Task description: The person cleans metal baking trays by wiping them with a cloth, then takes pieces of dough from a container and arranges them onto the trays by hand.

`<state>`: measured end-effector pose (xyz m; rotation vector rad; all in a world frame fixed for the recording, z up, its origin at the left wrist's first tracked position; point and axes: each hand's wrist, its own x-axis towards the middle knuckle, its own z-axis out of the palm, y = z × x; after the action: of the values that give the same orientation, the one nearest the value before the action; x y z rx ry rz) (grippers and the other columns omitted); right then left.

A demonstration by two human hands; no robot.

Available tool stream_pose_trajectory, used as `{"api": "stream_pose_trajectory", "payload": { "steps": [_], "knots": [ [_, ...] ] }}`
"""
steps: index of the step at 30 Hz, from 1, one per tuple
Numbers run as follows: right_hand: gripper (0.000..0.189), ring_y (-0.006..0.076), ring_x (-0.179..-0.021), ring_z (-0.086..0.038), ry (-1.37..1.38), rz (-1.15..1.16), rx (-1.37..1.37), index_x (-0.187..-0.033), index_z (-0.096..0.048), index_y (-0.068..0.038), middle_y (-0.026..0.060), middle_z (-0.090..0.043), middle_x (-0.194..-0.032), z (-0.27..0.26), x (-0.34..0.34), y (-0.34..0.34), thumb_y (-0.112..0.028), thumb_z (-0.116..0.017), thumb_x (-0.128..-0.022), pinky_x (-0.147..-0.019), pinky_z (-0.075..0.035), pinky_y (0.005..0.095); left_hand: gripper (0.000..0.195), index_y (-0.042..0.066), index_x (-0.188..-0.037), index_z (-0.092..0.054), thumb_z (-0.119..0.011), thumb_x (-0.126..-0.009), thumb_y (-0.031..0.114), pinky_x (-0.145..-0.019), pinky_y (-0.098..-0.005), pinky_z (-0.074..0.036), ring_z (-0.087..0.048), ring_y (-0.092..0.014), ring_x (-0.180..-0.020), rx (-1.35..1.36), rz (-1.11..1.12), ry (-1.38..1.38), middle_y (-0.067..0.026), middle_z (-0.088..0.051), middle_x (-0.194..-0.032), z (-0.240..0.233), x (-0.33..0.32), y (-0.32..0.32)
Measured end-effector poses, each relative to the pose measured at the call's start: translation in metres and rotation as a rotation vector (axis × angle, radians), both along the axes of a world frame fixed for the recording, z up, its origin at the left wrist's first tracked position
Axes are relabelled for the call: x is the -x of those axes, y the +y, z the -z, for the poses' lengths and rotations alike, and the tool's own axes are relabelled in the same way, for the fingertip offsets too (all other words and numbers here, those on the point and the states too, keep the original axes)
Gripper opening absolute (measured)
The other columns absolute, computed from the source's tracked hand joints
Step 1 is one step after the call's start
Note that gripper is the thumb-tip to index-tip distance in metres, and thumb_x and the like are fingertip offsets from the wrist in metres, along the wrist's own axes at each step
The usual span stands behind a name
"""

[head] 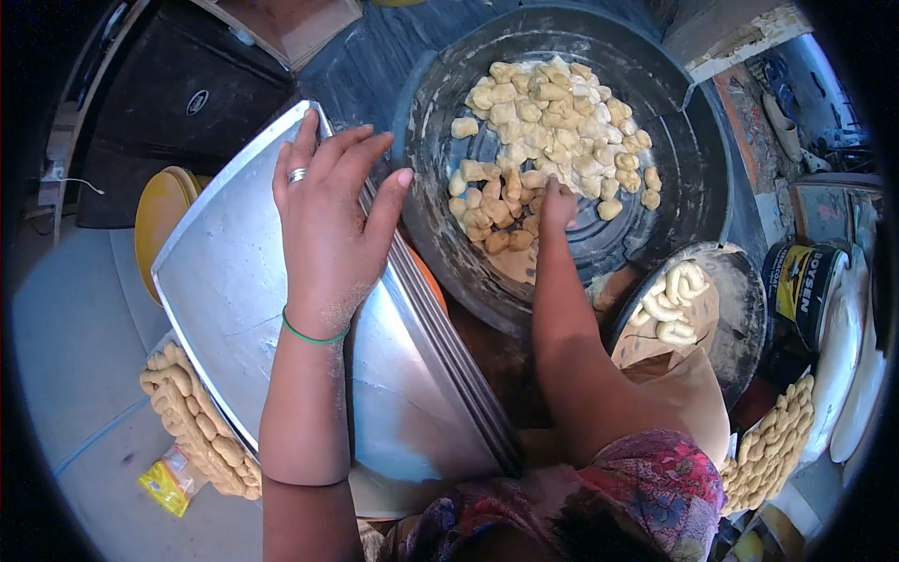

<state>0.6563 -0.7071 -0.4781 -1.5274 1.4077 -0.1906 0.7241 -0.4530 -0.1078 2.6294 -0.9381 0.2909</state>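
Observation:
My left hand (336,218) rests palm down on a stack of metal baking trays (232,295), fingers spread, with a silver ring and a green wristband. Nothing is held in it. My right hand (560,204) reaches into a large black basin (674,239) and touches the dough pieces there. Its fingertips are partly hidden, so I cannot tell whether they grip one. Pale, floury dough pieces (555,119) are heaped at the basin's far side. A browner group of dough pieces (495,211) lies left of my right hand, partly on brown paper (511,261).
A smaller black basin (737,337) at the right holds dough coils (674,298) on paper. Beside it lies a Boysen paint can (804,291). Shaped dough covers trays at the left (200,428) and right (772,442). A yellow plastic packet (168,485) lies at lower left.

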Motion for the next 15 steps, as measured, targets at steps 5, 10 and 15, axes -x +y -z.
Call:
{"api": "stream_pose_trajectory", "payload": {
  "steps": [5, 10, 15],
  "knots": [
    [0.047, 0.0325, -0.096, -0.056, -0.041, 0.015, 0.205, -0.104, -0.063, -0.006, 0.0139, -0.064, -0.091, 0.006, -0.006, 0.016, -0.038, -0.07, -0.071, -0.091, -0.034, 0.0459, 0.031, 0.007, -0.108, -0.065, -0.064, -0.083, 0.025, -0.108, -0.0455, -0.019, -0.033, -0.034, -0.132, 0.009, -0.016, 0.015, -0.0102, -0.061, -0.117, 0.0, 0.001, 0.001],
    [0.036, 0.0268, -0.085, -0.061, -0.257, -0.152, -0.141, -0.101, -0.058, -0.001, 0.0126, -0.063, -0.091, -0.009, -0.002, -0.021, -0.019, -0.069, -0.072, -0.078, -0.047, 0.0325, 0.031, 0.007, -0.108, -0.065, -0.065, -0.083, 0.026, -0.108, -0.0456, -0.019, -0.033, -0.033, -0.132, 0.009, -0.016, 0.018, -0.0099, -0.061, -0.117, 0.003, 0.0, -0.001],
    [0.036, 0.0169, -0.082, -0.061, -1.147, -0.063, -0.831, -0.112, -0.054, -0.003, 0.0086, -0.062, -0.092, -0.08, -0.004, -0.018, -0.005, -0.059, -0.076, -0.072, -0.049, 0.0269, 0.031, 0.007, -0.107, -0.065, -0.065, -0.082, 0.025, -0.108, -0.0454, -0.019, -0.034, -0.033, -0.131, 0.001, -0.02, -0.007, -0.0086, -0.061, -0.116, -0.001, 0.0, 0.006]
  ]
}}
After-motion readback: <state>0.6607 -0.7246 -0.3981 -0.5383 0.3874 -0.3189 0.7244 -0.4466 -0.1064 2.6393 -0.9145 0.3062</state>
